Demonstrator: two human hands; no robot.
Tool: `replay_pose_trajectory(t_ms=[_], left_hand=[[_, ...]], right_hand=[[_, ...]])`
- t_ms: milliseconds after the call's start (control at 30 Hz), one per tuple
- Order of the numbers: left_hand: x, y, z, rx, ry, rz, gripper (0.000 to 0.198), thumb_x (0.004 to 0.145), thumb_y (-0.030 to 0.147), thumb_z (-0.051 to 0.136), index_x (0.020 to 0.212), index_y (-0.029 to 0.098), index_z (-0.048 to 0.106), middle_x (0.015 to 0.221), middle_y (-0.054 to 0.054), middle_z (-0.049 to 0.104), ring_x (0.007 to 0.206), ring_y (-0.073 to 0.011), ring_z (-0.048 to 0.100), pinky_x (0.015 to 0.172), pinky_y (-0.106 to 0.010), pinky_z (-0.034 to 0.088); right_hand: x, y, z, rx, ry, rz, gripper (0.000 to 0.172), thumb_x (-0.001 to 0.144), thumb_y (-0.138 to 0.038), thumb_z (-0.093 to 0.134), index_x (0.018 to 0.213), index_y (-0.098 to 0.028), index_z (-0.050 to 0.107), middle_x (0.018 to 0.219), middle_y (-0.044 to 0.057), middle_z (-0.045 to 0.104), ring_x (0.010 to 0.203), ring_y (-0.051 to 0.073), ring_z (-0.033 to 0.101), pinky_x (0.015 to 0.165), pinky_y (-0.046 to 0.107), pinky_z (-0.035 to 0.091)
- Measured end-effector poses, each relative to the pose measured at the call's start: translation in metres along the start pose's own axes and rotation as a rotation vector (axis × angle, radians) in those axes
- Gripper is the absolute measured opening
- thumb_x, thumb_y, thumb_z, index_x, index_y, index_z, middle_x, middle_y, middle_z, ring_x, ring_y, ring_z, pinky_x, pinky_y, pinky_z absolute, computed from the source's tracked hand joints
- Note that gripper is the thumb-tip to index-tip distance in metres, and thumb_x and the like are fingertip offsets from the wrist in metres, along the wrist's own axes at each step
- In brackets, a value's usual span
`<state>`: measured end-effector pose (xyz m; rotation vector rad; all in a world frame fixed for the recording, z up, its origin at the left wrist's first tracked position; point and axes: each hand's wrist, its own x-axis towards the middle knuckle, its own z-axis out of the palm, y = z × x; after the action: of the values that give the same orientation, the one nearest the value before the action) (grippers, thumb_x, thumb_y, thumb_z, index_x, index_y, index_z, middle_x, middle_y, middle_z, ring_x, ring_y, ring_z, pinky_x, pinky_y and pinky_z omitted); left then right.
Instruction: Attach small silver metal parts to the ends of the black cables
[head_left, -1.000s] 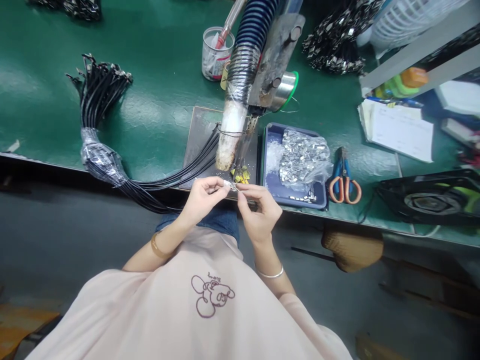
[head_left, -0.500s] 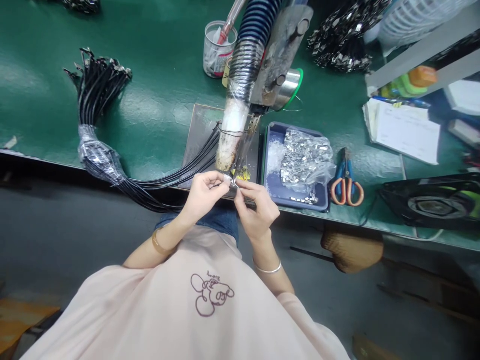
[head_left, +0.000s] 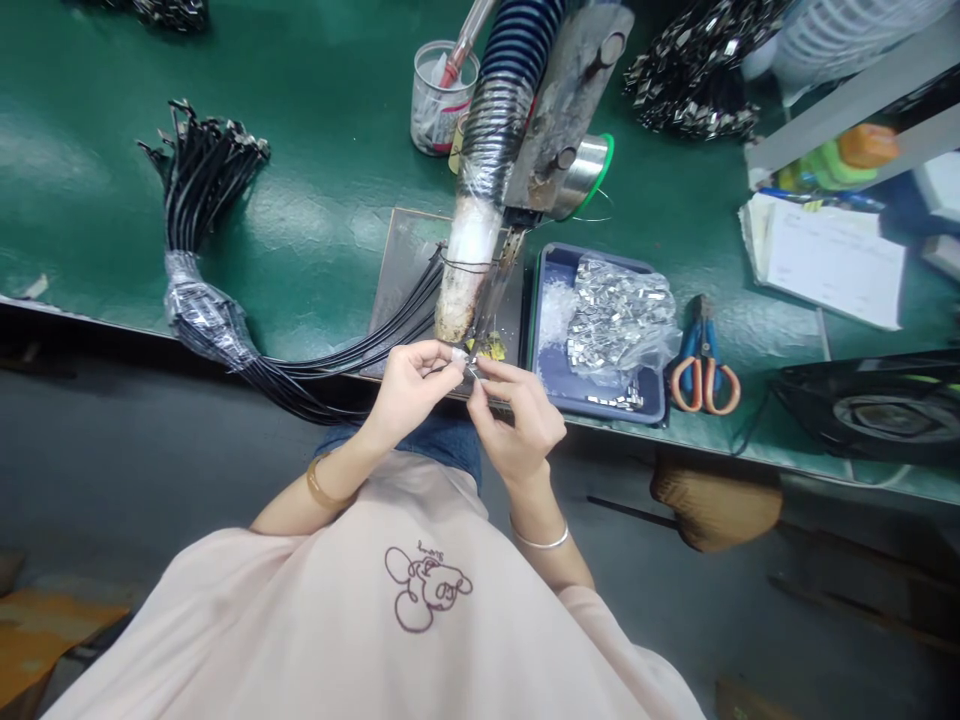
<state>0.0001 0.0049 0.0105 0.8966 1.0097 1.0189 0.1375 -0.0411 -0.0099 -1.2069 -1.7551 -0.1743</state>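
My left hand [head_left: 416, 388] is closed, thumb and forefinger pinching a thin black cable near its end. Close against it, my right hand [head_left: 519, 415] pinches a small shiny metal piece [head_left: 472, 368], partly hidden by the fingertips. Both hands meet at the bench's front edge, just below the tip of a clamped soldering iron [head_left: 491, 295]. Beside that tip, a stained white hose end [head_left: 457, 290] points down. Black cables [head_left: 360, 352] run from the left to the hose, out of a plastic-wrapped bundle [head_left: 206, 312]. Yellow residue [head_left: 491, 347] lies under the iron.
Right of my hands stands a blue tray [head_left: 551, 392] with bagged metal parts [head_left: 622, 315]. Beyond it lie orange-handled cutters [head_left: 705, 365], papers [head_left: 829, 260] and a black fan [head_left: 870, 410]. A solder spool [head_left: 583, 178] and a clear cup [head_left: 433, 115] stand farther back.
The whole view has shifted slightly, so bench items sit a little farther right. Both hands keep their pinch below the iron, with only a slight shift of the fingers.
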Motion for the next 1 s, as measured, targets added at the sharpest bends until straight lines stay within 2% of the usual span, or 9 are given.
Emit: replay_pose_trajectory(t_ms=[133,400,767,1000], left_hand=[[0.0003,0.0,-0.0019,0.013,-0.028,-0.004,0.016,0.061,0.025,0.079,0.061,0.013,0.068,0.052,0.004,0.056,0.051,-0.0067,0.047,0.054,-0.021,0.043],[-0.0016,0.0013,0.0009,0.065,0.006,0.024,0.012,0.06,0.021,0.076,0.061,0.012,0.068,0.055,0.003,0.058,0.052,-0.0062,0.046,0.051,-0.018,0.042],[-0.004,0.0047,0.0013,0.129,0.033,0.08,0.01,0.062,0.021,0.072,0.063,0.012,0.069,0.063,-0.001,0.065,0.06,-0.0101,0.056,0.056,-0.019,0.049],[-0.0021,0.0076,-0.001,0.185,-0.012,0.045,0.009,0.062,0.021,0.069,0.06,0.013,0.068,0.05,0.005,0.049,0.048,-0.0057,0.039,0.047,-0.018,0.036]], right_hand=[[-0.0013,0.0007,0.0005,0.002,-0.012,-0.023,0.02,0.086,-0.005,0.067,0.087,-0.024,0.059,0.096,0.006,0.08,0.085,0.016,0.078,0.074,0.025,0.063],[0.0012,0.0007,0.0019,-0.002,0.001,0.023,0.019,0.087,-0.006,0.066,0.091,-0.024,0.061,0.093,0.005,0.079,0.084,0.016,0.078,0.074,0.026,0.064],[0.0033,-0.0025,0.0007,0.02,0.003,0.055,0.019,0.086,-0.006,0.068,0.091,-0.024,0.063,0.094,0.005,0.079,0.084,0.017,0.077,0.075,0.027,0.064],[0.0009,-0.0015,-0.0017,0.026,-0.046,0.033,0.019,0.087,-0.007,0.066,0.088,-0.024,0.059,0.095,0.005,0.079,0.085,0.017,0.077,0.074,0.027,0.063]])
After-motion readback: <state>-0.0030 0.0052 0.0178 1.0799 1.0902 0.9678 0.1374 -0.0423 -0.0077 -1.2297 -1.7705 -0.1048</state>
